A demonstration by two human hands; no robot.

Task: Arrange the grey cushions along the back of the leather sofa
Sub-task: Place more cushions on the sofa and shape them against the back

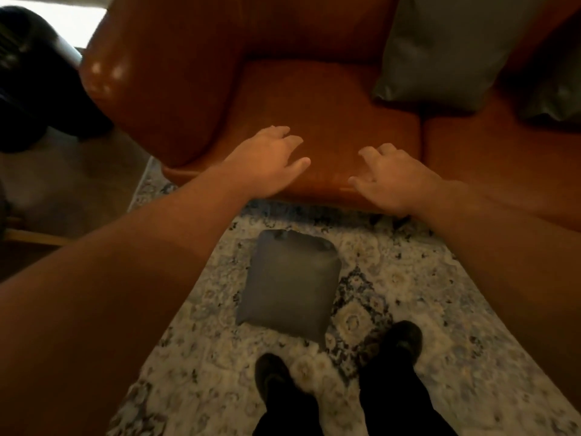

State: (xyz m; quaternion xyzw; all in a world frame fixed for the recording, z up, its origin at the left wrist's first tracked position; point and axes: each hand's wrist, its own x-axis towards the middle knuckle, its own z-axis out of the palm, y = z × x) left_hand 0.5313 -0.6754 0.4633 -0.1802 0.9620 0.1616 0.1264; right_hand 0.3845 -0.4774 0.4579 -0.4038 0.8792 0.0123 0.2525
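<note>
A grey cushion (290, 283) lies flat on the patterned rug, just in front of my feet. Above it, my left hand (267, 160) and my right hand (391, 179) hover over the front edge of the tan leather sofa (314, 99), fingers spread and holding nothing. A second grey cushion (446, 48) leans against the sofa's back at the upper right. A darker cushion (553, 86) shows partly at the right edge.
The sofa's rounded left armrest (151, 89) bulges at the upper left. A dark round object (34, 80) stands on the bare floor left of the sofa. The patterned rug (440, 309) covers the floor under my shoes (402, 339).
</note>
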